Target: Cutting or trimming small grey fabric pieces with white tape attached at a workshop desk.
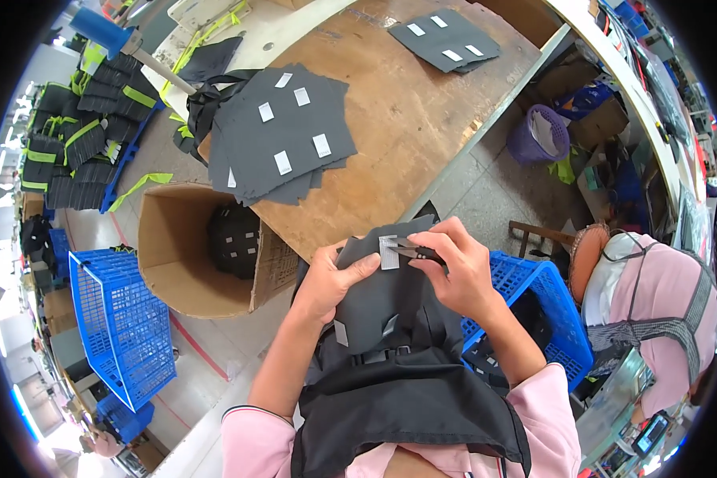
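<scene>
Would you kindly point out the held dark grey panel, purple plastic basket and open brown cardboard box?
Held dark grey panel [381,307], head view: middle.
Purple plastic basket [518,145], head view: outer wall.
Open brown cardboard box [169,237], head view: inner wall.

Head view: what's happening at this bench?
A person grips a dark grey panel in the left hand, above the lap. The right hand holds a small tool, likely snips or tweezers, its tip at a white patch on the panel. Ahead, a large pile of similar panels lies on the wooden table, with a smaller stack farther right. An open cardboard box stands left.
</scene>
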A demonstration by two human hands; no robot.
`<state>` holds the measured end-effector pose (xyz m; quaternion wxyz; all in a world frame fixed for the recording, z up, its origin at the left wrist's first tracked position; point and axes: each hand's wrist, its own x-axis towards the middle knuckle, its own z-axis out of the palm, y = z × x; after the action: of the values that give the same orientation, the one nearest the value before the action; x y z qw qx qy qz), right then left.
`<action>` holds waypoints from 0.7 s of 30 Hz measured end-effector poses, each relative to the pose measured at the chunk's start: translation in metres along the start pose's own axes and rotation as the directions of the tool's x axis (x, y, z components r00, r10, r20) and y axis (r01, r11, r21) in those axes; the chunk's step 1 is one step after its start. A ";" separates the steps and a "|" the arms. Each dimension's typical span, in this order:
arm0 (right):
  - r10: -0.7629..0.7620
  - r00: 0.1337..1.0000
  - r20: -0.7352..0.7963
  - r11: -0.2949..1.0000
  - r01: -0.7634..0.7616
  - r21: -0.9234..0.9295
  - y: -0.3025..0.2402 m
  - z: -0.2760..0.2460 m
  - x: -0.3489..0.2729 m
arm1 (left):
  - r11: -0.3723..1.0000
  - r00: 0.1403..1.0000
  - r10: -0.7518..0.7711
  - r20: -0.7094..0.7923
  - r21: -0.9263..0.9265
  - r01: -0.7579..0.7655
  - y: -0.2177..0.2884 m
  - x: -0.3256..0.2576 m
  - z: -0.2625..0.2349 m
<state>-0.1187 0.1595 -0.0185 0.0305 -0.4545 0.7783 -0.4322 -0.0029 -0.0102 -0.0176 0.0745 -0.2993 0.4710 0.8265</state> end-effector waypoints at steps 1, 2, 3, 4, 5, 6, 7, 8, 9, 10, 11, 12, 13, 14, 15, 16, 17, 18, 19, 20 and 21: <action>-0.022 1.000 -0.019 1.000 0.022 -0.013 0.002 0.002 0.003 | 1.000 1.000 0.000 -0.002 -0.001 0.000 0.001 0.000 0.001; -0.023 1.000 -0.018 1.000 0.023 -0.011 0.002 0.001 0.006 | 0.999 1.000 0.029 -0.005 0.020 -0.029 0.003 -0.001 0.002; -0.054 0.999 0.000 0.998 0.054 -0.042 0.001 -0.001 0.008 | 0.998 0.998 0.058 -0.006 0.040 -0.058 0.004 -0.001 0.003; -0.084 0.996 0.018 0.994 0.085 -0.073 0.001 -0.002 0.010 | 0.998 0.998 0.057 -0.006 0.038 -0.057 0.005 -0.002 0.003; -0.083 0.996 0.019 0.994 0.084 -0.074 0.002 -0.001 0.008 | 0.998 0.999 0.047 -0.003 0.045 -0.047 0.006 -0.002 0.002; -0.097 0.994 -0.052 0.994 0.094 -0.057 0.004 0.002 0.004 | 0.998 0.999 0.038 -0.004 0.052 -0.038 0.007 -0.002 0.001; -0.109 0.986 -0.123 0.994 0.104 -0.041 0.006 0.005 0.002 | 0.998 0.999 0.039 -0.008 0.051 -0.038 0.008 -0.002 0.001; -0.110 0.987 -0.121 0.994 0.106 -0.039 0.005 0.005 0.002 | 0.997 0.999 0.047 -0.008 0.064 -0.046 0.009 -0.002 0.002; -0.104 0.989 -0.102 0.994 0.101 -0.036 0.002 0.004 0.002 | 0.996 0.999 0.052 -0.005 0.078 -0.051 0.009 -0.004 0.003; -0.099 0.992 -0.082 0.995 0.096 -0.032 -0.001 0.003 0.002 | 0.996 0.999 0.050 -0.003 0.077 -0.050 0.009 -0.005 0.004; -0.090 0.994 -0.064 0.996 0.088 -0.028 -0.003 0.005 0.004 | 0.996 0.999 0.049 -0.010 0.078 -0.048 0.009 -0.005 0.005; -0.090 0.994 -0.064 0.996 0.088 -0.031 -0.002 0.006 0.005 | 0.996 0.999 0.051 -0.016 0.078 -0.050 0.009 -0.004 0.006; -0.066 0.993 -0.098 0.998 0.064 -0.020 -0.002 0.008 0.005 | 0.996 0.999 0.053 -0.013 0.078 -0.052 0.009 -0.004 0.006; -0.041 0.990 -0.132 0.999 0.040 -0.008 -0.001 0.008 0.006 | 0.997 0.999 0.048 -0.007 0.065 -0.047 0.008 -0.004 0.005; -0.045 0.991 -0.129 0.999 0.045 -0.004 -0.003 0.008 0.005 | 0.998 0.999 0.043 -0.010 0.052 -0.043 0.008 -0.005 0.003; -0.060 0.990 -0.128 0.998 0.060 -0.002 -0.005 0.008 0.004 | 0.998 0.999 0.046 -0.016 0.051 -0.045 0.009 -0.006 0.003; -0.074 0.989 -0.127 0.997 0.075 -0.001 -0.007 0.008 0.003 | 0.997 0.997 0.058 -0.041 0.056 -0.056 0.010 -0.005 0.003; -0.070 0.990 -0.125 0.998 0.070 -0.003 -0.006 0.010 0.002 | 0.996 0.996 0.064 -0.058 0.060 -0.060 0.009 -0.004 0.003; 0.070 0.986 -0.149 0.993 -0.055 0.104 -0.004 0.015 0.000 | 0.996 0.990 0.085 -0.112 0.025 -0.083 0.008 -0.003 0.002; 0.210 0.965 -0.159 0.962 -0.175 0.211 -0.003 0.018 -0.002 | 0.994 0.981 0.104 -0.166 -0.009 -0.107 0.007 -0.002 0.000; 0.345 0.928 -0.140 0.904 -0.289 0.314 -0.002 0.014 -0.007 | 0.986 0.958 0.138 -0.250 -0.053 -0.156 0.013 -0.003 0.002</action>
<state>-0.1068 0.1550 -0.0281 0.0911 -0.2681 0.7700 -0.5717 -0.0061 -0.0146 -0.0057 -0.0570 -0.3658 0.4672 0.8029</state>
